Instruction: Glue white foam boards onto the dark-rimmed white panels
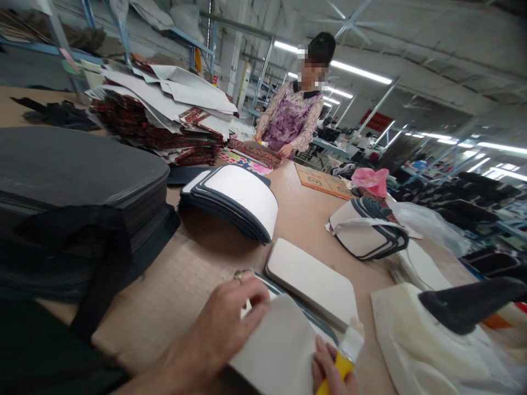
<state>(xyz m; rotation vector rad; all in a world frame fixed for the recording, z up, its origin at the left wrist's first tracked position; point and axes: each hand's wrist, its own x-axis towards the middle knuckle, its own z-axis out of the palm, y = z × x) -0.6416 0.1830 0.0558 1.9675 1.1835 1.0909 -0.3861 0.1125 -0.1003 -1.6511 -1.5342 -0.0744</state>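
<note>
My left hand point(230, 321), with a ring on one finger, pinches the upper left edge of a pale, round-cornered panel point(280, 340), which tilts up toward me. Beneath it shows a dark-bordered piece point(319, 322), mostly covered. A flat paintbrush point(343, 359) with a yellow handle and pale bristles is gripped in my right hand point(331, 370). That hand's fingers also touch the panel's right edge. Just beyond lies a stack of similar pale panels point(313, 277). A curved stack of dark-edged white pieces point(230, 200) stands farther left.
Tall dark sheets point(74, 170) fill the left, a black strap hanging over them. To the right are a bent bundle of dark-edged pieces point(366, 230) and a whitish container point(411, 340) with a dark object on top. Across the table, a person point(294, 118) handles patterned material beside piled sheets point(164, 109).
</note>
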